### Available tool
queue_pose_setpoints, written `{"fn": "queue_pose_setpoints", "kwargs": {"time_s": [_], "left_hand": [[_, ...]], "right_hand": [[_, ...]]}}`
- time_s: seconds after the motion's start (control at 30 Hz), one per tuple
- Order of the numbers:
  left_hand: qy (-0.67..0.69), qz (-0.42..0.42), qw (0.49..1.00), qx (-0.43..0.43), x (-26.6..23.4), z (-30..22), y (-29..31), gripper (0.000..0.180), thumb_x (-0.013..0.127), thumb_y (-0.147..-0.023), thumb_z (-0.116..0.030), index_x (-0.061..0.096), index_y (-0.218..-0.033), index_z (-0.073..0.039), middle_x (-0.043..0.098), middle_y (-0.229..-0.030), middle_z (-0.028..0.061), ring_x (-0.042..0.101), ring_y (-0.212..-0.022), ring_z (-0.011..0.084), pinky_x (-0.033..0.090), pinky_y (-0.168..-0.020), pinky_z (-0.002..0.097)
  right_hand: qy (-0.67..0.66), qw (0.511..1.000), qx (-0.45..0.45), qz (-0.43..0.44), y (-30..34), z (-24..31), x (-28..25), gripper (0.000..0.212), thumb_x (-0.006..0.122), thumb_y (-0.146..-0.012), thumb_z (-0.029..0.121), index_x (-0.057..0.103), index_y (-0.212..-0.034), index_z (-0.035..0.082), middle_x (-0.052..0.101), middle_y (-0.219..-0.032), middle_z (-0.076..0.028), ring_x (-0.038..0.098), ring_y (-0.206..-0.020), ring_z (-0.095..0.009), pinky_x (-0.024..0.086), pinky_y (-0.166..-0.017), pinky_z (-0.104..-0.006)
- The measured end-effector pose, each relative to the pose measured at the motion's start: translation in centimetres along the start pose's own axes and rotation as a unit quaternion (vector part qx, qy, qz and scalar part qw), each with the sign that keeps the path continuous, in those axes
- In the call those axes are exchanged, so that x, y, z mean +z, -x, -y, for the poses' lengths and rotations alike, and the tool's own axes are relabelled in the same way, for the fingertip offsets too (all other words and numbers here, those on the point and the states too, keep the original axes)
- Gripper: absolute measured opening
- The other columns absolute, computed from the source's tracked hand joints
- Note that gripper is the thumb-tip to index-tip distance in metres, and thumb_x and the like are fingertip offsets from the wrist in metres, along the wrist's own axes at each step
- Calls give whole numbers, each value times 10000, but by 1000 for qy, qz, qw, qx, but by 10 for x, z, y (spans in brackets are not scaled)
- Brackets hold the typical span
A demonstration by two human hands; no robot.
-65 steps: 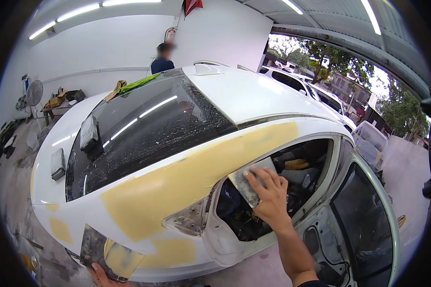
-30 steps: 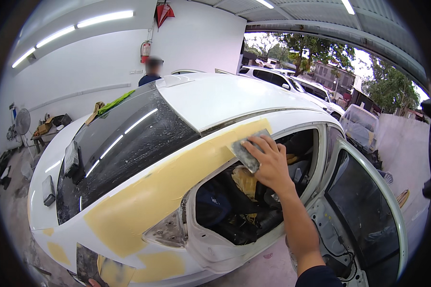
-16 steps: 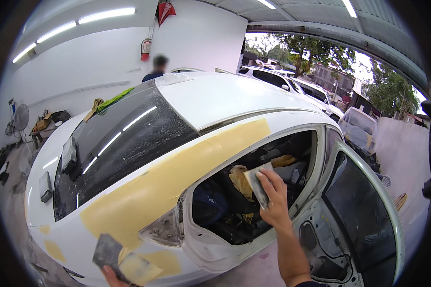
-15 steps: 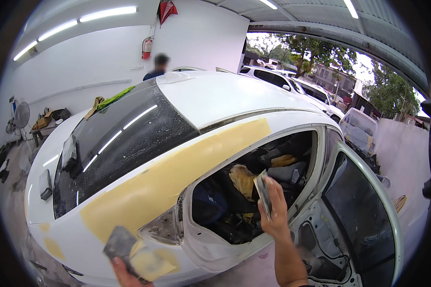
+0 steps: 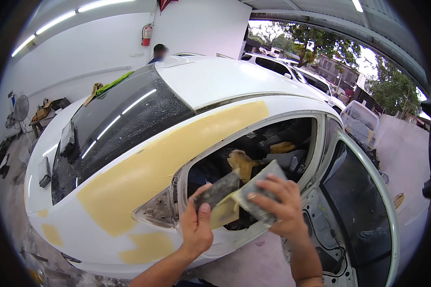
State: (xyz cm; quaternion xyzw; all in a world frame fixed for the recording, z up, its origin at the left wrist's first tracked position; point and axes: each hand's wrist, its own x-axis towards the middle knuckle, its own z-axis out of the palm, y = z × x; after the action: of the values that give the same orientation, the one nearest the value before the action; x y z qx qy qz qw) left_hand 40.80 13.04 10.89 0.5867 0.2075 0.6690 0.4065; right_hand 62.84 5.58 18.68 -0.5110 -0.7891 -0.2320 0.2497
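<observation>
My left hand point(image 5: 196, 227) grips a worn dark grey sheet point(image 5: 219, 190), which looks like sandpaper, between thumb and fingers. A pale yellow sheet point(image 5: 223, 214) hangs beside it, close to both hands. In my right hand point(image 5: 285, 205) is a flat grey pad point(image 5: 264, 191) with a pale yellowish edge, tilted toward the left hand's sheet. Both hands are raised in front of the open rear doorway of a white car point(image 5: 220, 79). Smooth yellow filler point(image 5: 129, 191) covers much of the car's rear side panel.
An open rear door point(image 5: 359, 191) stands at the right. Two grey blocks lie at the car's rear, one on the window glass point(image 5: 67, 138), one on the trunk lid point(image 5: 44, 172). A green cloth point(image 5: 112, 89) rests by the glass. Another person point(image 5: 158, 52) is beyond the car.
My left hand has moved up and right from the lower rear panel, carrying the grey sheet. My right hand's pad has turned its flat face into view; the two hands are now close together.
</observation>
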Motion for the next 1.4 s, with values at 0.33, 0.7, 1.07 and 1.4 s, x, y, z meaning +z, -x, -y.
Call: {"fn": "queue_pose_setpoints", "kwargs": {"time_s": [0.33,0.7,1.07,1.4], "left_hand": [[-62,-156,981,102,-72,-5,9,438,480,-1128,-191,487,-1477,75,630,-1384,258,631,-1260,302,474,-1097,401],[-328,-278,882,-192,-196,-35,183,590,492,-1132,-370,481,-1488,100,574,-1460,291,593,-1267,384,464,-1110,472],[-354,-285,872,-182,-220,-49,164,611,506,-1127,-373,466,-1492,114,571,-1454,303,597,-1261,389,474,-1105,477],[-326,-315,875,-169,-214,-58,164,614,516,-1122,-370,459,-1492,117,566,-1455,304,598,-1260,387,479,-1101,481]], "right_hand": [[-3,995,-94,22,-79,-82,42,632,798,-800,161,655,-1391,332,607,-1399,14,579,-1328,-238,432,-923,-521],[97,992,53,54,-153,-134,62,732,683,-708,10,641,-1408,222,607,-1422,0,563,-1345,-242,452,-980,-496],[132,987,54,78,-169,-175,39,699,681,-715,26,659,-1387,215,620,-1413,15,547,-1352,-235,476,-1003,-501],[135,985,93,59,-115,-126,51,759,696,-679,-3,653,-1403,219,605,-1405,6,557,-1334,-269,451,-983,-456]]}}
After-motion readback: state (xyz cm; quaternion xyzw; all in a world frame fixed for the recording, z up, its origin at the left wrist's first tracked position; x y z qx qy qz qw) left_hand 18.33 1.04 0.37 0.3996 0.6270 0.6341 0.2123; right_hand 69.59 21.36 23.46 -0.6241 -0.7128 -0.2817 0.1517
